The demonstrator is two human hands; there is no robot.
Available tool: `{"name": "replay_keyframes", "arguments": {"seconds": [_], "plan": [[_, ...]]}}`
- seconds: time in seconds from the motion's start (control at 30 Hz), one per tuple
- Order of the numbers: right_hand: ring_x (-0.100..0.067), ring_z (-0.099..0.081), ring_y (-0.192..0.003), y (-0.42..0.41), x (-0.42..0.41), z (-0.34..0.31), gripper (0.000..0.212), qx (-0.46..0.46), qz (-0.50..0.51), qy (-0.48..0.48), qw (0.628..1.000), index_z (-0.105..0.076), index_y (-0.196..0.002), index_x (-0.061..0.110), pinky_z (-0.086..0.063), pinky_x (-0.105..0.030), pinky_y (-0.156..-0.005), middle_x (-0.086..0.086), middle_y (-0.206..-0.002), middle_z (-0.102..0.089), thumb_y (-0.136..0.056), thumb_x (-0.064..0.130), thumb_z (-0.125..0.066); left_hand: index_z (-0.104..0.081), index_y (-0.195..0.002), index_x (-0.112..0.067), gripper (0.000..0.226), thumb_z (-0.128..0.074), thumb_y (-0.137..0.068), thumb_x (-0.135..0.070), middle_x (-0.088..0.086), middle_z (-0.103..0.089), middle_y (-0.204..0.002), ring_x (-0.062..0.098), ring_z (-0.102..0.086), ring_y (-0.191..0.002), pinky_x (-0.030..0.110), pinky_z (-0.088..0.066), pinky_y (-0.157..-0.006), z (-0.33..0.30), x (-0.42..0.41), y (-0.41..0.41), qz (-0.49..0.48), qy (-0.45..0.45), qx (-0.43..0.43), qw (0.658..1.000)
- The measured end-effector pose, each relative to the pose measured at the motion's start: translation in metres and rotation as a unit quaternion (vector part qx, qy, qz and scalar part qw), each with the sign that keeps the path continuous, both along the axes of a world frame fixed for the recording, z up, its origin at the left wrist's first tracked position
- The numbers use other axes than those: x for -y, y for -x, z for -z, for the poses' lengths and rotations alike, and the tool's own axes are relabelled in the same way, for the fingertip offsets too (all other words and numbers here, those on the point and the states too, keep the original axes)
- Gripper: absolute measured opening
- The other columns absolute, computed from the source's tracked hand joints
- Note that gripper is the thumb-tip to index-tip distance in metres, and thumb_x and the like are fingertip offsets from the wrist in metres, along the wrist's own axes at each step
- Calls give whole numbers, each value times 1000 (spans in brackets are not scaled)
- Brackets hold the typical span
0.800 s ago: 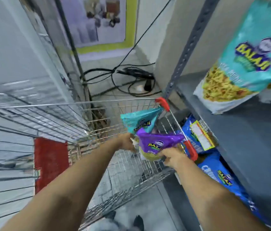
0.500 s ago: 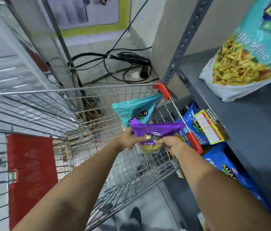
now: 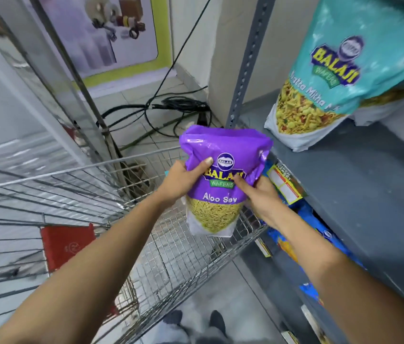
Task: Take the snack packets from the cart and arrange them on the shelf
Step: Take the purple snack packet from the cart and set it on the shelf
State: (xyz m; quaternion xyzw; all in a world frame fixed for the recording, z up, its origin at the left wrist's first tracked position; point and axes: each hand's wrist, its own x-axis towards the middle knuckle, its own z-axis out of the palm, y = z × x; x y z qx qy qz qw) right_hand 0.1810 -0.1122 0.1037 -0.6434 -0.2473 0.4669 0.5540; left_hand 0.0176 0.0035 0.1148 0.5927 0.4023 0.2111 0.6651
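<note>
A purple Aloo Sev snack packet (image 3: pixel 223 155) is held upright above the wire cart (image 3: pixel 111 209), just left of the grey shelf (image 3: pixel 360 184). My left hand (image 3: pixel 183 181) grips its left side with the thumb on the front. My right hand (image 3: pixel 258 197) grips its right side. A large teal snack packet (image 3: pixel 340 78) stands on the shelf at the upper right. The teal packet in the cart is hidden behind the purple one, apart from a small sliver.
Blue snack packets (image 3: pixel 320 234) lie on the lower shelf level, under the grey shelf board. A slotted grey shelf post (image 3: pixel 248 63) rises next to the cart. Black cables (image 3: pixel 171 110) lie on the tiled floor behind it. A red flap (image 3: pixel 68 244) sits in the cart.
Both hands have lifted the purple packet up out of the cart and turned it upright, facing me. It now covers the teal packet left in the cart.
</note>
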Motion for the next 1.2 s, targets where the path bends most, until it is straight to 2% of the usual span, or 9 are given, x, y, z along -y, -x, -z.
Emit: {"name": "replay_keyframes", "arguments": {"seconds": [0.13, 0.3, 0.47, 0.6, 0.73, 0.87, 0.97, 1.07, 1.2], "plan": [[-10, -73, -91, -1, 25, -67, 42, 5, 59, -78, 995, -69, -105, 19, -58, -29, -83, 8, -100, -77, -68, 37, -72, -72, -75, -11, 31, -67, -85, -40, -4, -76, -69, 10, -72, -65, 23, -58, -63, -83, 12, -17, 46, -81, 16, 996], [-14, -72, -91, -14, 71, -126, 40, 25, 137, -119, 983, -72, -99, 18, -57, -36, -89, 7, -97, -78, -67, 42, -74, -73, -85, -6, 65, -68, -66, -68, 14, -77, -86, 29, -74, -84, 49, -59, -83, -146, 37, -52, 109, -127, 17, 986], [-24, -71, -99, -41, 146, -148, 39, 42, 242, -138, 959, -72, -103, 17, -53, -49, -98, -1, -105, -77, -70, 38, -75, -73, -76, -13, 33, -69, -82, -45, -4, -76, -70, 8, -70, -65, 27, -56, -63, -175, 96, -109, 206, -151, 63, 965], [-26, -70, -101, -64, 225, -162, 37, 83, 332, -139, 929, -72, -104, 15, -51, -51, -100, -7, -107, -76, -72, 33, -76, -73, -73, -15, 29, -71, -80, -42, 0, -75, -73, 11, -69, -68, 34, -55, -70, -182, 157, -163, 274, -156, 92, 945], [-23, -71, -100, -88, 309, -171, 59, 119, 412, -144, 892, -74, -105, 17, -56, -40, -94, -5, -111, -76, -58, 51, -87, -74, -73, -12, 36, -70, -79, -47, 0, -76, -71, 5, -64, -62, 30, -53, -64, -189, 233, -213, 350, -165, 105, 916], [-7, -74, -80, -118, 384, -173, 21, 160, 484, -122, 852, -71, -102, 16, -55, -33, -83, 9, -90, -79, -83, 23, -72, -73, -86, -18, 19, -67, -86, -36, -7, -75, -76, 2, -66, -67, 24, -55, -67, -190, 310, -262, 407, -158, 150, 887], [-11, -73, -85, -138, 431, -173, 26, 202, 515, -89, 828, -69, -114, 9, -57, -28, -80, 1, -98, -78, -89, 15, -66, -73, -77, -21, 19, -69, -83, -39, 2, -75, -79, 7, -66, -68, 31, -55, -71, -181, 356, -297, 432, -133, 148, 880], [-24, -70, -98, -153, 463, -170, 32, 231, 524, -67, 817, -64, -124, 0, -59, -25, -83, -15, -116, -72, -94, 11, -62, -70, -69, -24, 18, -71, -83, -35, -4, -70, -72, -9, -59, -54, 20, -49, -62, -174, 392, -323, 434, -131, 140, 880], [-19, -72, -96, -168, 488, -159, 18, 213, 552, -60, 804, -69, -108, 16, -58, -31, -89, -8, -111, -74, -93, 8, -63, -75, -85, -15, 18, -72, -82, -33, 3, -74, -86, -1, -66, -66, 24, -54, -72, -159, 423, -348, 455, -107, 127, 875]]}}
